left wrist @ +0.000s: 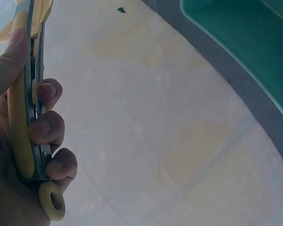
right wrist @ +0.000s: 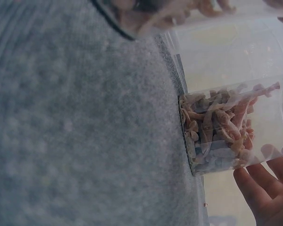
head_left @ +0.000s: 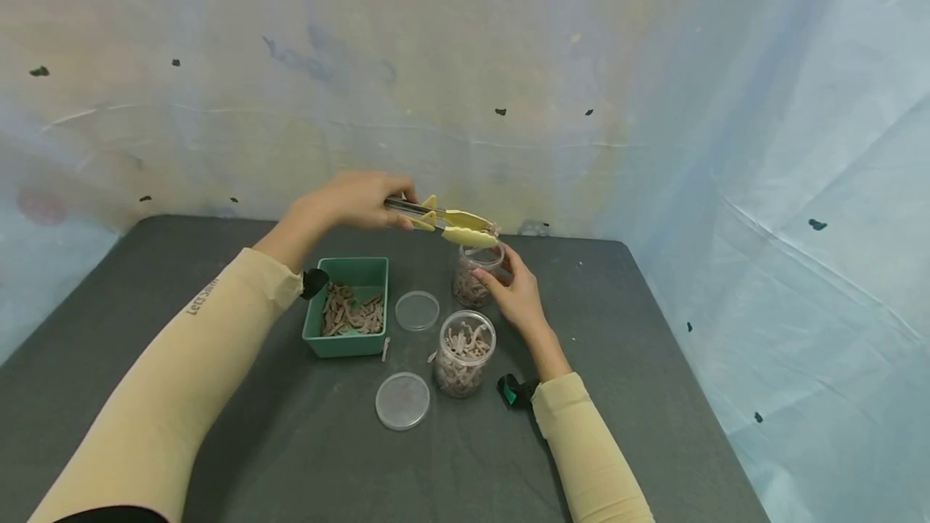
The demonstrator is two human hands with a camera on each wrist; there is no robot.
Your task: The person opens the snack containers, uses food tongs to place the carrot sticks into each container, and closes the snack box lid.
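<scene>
My left hand (head_left: 363, 198) grips a pair of tongs (head_left: 468, 238) with yellow tips, its fingers curled round the handles in the left wrist view. Some pale brownish strips (head_left: 496, 229) show at the tips, just over the mouth of the far clear jar (head_left: 468, 287). Around that jar's upper side, my right hand (head_left: 520, 294) has its thumb and fingers. Similar strips partly fill the jar in the right wrist view. A second clear jar (head_left: 458, 378), fuller of strips, stands nearer me. Below my left forearm is a green tub (head_left: 345, 348) with more strips inside.
Two clear round lids lie on the dark grey table (head_left: 327, 442): one lid (head_left: 417, 311) beside the tub, another lid (head_left: 403, 401) left of the near jar. A loose strip (head_left: 386, 349) lies by the tub. A patterned sheet (head_left: 436, 103) hangs behind the table.
</scene>
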